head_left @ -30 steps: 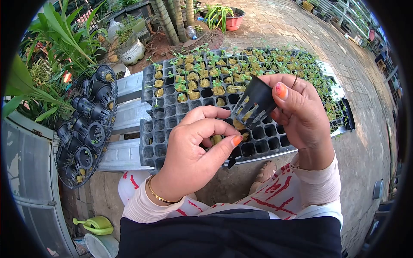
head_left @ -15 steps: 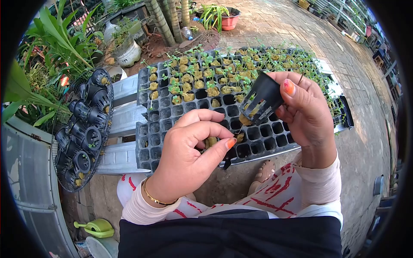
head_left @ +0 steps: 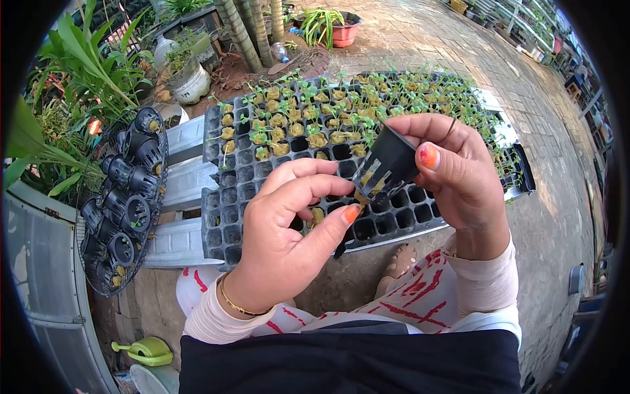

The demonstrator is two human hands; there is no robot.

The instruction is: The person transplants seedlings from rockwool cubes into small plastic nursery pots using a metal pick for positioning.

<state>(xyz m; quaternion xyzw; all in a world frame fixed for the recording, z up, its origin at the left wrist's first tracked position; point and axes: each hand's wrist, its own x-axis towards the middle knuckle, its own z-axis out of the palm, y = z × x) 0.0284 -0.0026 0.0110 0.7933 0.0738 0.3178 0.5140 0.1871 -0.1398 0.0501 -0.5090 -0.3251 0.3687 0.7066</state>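
Note:
A black slotted net cup (head_left: 388,164) is held tilted in my right hand (head_left: 462,174), its rim toward the palm and its base pointing down and left. Yellowish-brown material shows through its slots and at its base. My left hand (head_left: 289,236) is beside that base, thumb and index finger apart, with their tips near the brownish material. Whether the left fingertips touch it is unclear. Below both hands lies a black seedling tray (head_left: 230,215) with brownish plugs and green seedlings in its upper cells.
A wire basket (head_left: 162,190) of black net cups stands at the left. Metal slats (head_left: 177,243) support the tray. A green watering can (head_left: 151,351) is at the lower left, and a red pot (head_left: 346,31) with a plant is behind.
The net cup and my right hand have moved slightly left and down. My left thumb and index finger have spread apart, near the cup's base.

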